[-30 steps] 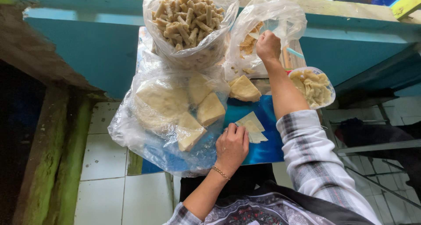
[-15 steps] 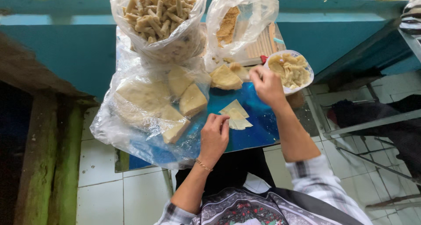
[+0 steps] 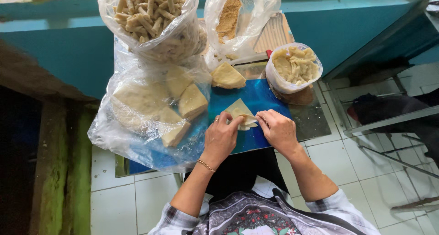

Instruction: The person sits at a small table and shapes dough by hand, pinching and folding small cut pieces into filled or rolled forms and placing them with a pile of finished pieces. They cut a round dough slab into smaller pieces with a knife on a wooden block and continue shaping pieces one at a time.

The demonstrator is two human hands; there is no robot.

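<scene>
A pale triangular wrapper sheet (image 3: 238,108) lies on the blue board (image 3: 263,95) in front of me. My left hand (image 3: 222,136) presses its fingertips on the wrapper's near left edge. My right hand (image 3: 277,129) pinches the wrapper's near right corner, where a bit of filling shows. A stack of more wrappers (image 3: 227,76) lies just beyond. A white tub of yellowish filling (image 3: 294,66) stands at the board's far right.
A clear bag of pale wedge-shaped blocks (image 3: 157,109) covers the board's left side. Behind it stands a bag of short fried sticks (image 3: 151,13), and a bag holding brown crumbs (image 3: 233,16). A knife (image 3: 249,57) lies near the tub. White tiled floor surrounds the stand.
My right hand came back from the tub to the wrapper, bringing filling. Both hands now meet on the wrapper's near edge. The view shifted slightly.
</scene>
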